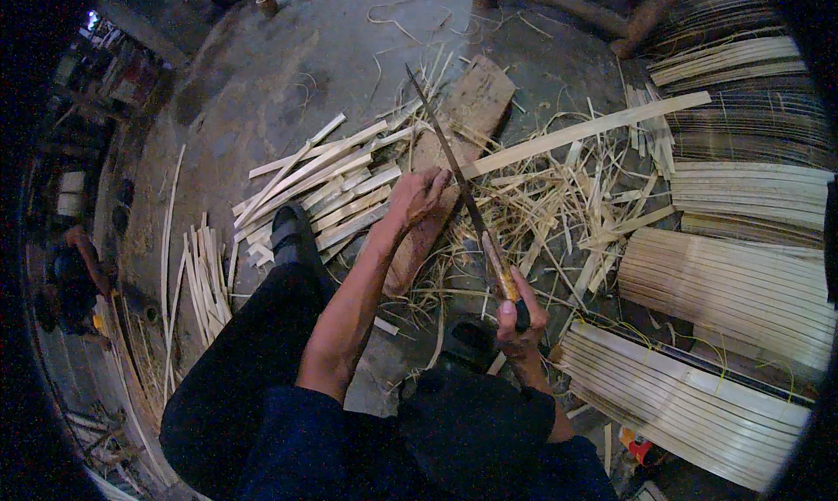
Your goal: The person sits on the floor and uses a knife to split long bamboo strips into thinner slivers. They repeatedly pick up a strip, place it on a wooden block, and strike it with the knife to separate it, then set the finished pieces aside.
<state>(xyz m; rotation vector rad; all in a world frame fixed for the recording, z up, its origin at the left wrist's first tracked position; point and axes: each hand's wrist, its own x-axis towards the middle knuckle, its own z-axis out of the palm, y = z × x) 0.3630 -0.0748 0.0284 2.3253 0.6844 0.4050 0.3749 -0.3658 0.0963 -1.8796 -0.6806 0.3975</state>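
My right hand is wrapped round the handle of a long knife, whose narrow dark blade points up and to the left. My left hand is closed on the near end of a pale, flat bamboo strip, which runs out to the far right. The blade crosses the strip just right of my left fingers; whether its edge is cutting in, I cannot tell. Underneath lies a worn wooden block, slanting away from me, partly hidden by my left hand and the strip.
Split bamboo strips lie in a pile left of the block, beside my sandalled foot. Thin shavings tangle on its right. Bundled slats line the right side. Another person sits at the far left.
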